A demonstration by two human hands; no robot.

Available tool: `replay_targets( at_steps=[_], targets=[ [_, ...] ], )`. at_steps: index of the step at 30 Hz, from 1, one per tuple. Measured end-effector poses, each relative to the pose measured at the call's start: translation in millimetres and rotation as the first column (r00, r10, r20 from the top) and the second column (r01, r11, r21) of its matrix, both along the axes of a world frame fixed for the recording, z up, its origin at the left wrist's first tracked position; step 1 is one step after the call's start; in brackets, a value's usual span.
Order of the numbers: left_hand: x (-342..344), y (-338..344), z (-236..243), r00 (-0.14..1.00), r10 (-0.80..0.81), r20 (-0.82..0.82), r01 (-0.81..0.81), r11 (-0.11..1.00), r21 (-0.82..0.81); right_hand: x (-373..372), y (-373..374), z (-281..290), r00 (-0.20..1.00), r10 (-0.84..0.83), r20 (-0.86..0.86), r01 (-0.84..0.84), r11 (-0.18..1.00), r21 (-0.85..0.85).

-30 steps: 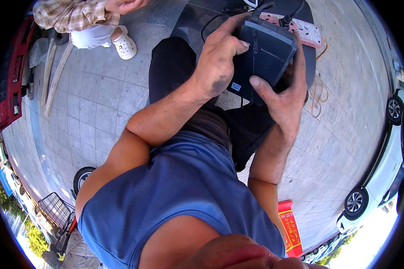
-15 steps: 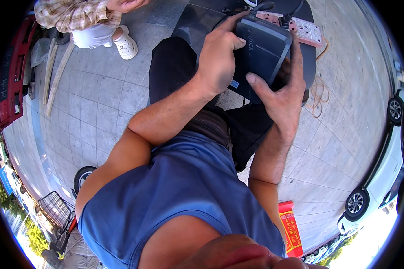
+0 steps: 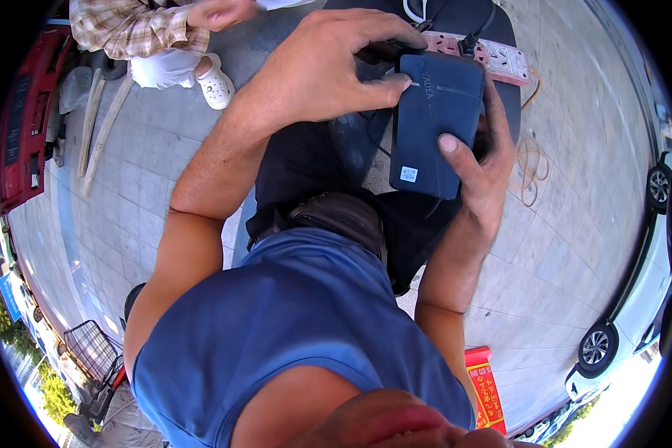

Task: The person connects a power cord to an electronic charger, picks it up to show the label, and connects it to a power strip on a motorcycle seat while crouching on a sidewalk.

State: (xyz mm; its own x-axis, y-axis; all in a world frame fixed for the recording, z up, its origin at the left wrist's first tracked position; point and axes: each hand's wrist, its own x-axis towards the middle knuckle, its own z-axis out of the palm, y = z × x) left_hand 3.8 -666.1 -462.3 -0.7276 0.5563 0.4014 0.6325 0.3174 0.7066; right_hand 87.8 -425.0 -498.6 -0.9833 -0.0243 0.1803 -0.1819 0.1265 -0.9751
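A flat black rectangular box [image 3: 434,112], like a charger, is held above my lap with its broad face up and a small pale label near the end closest to me. My right hand [image 3: 484,168] grips its right side, thumb on top and fingers along the edge and underneath. At the far left corner, my left hand [image 3: 322,71] is bent round, its thumb pressing the box's left edge and its forefinger at the far end. The other left fingertips are partly hidden. Dark cables [image 3: 479,28] run by the far end.
A pink and white power strip [image 3: 504,61] with a plug in it lies on a black surface [image 3: 500,22] beyond the box. Thin orange wire [image 3: 530,168] is coiled on the paving. Another person's hand [image 3: 220,13] and clog [image 3: 216,86] show at far left. A white car [image 3: 627,306] stands right.
My left hand has shifted left and its wrist has risen, uncovering more of the box's left side. The box has come slightly nearer and turned more upright in view, with my right hand still on it.
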Motion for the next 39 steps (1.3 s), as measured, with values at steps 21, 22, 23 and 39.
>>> replay_targets(
  at_steps=[21,22,23,39],
  targets=[
    [-26.7,7.5,24.0,0.830,-0.109,-0.547,-0.034,0.969,-0.244,-2.0,-4.0,5.2,0.996,-0.006,0.086,0.018,0.991,-0.134],
    [-28.8,7.5,23.0,0.841,-0.048,-0.539,-0.032,0.990,-0.139,-2.9,-1.2,9.8,0.994,-0.048,0.097,0.063,0.985,-0.161],
    [-30.7,7.6,21.1,0.851,0.010,-0.524,-0.030,0.999,-0.030,-4.2,0.7,9.1,0.997,-0.060,0.056,0.070,0.980,-0.187],
    [-7.4,40.9,-17.2,0.992,0.046,-0.118,0.005,0.919,0.394,0.7,4.0,-12.2,0.999,-0.029,-0.016,0.023,0.956,-0.292]
  ],
)
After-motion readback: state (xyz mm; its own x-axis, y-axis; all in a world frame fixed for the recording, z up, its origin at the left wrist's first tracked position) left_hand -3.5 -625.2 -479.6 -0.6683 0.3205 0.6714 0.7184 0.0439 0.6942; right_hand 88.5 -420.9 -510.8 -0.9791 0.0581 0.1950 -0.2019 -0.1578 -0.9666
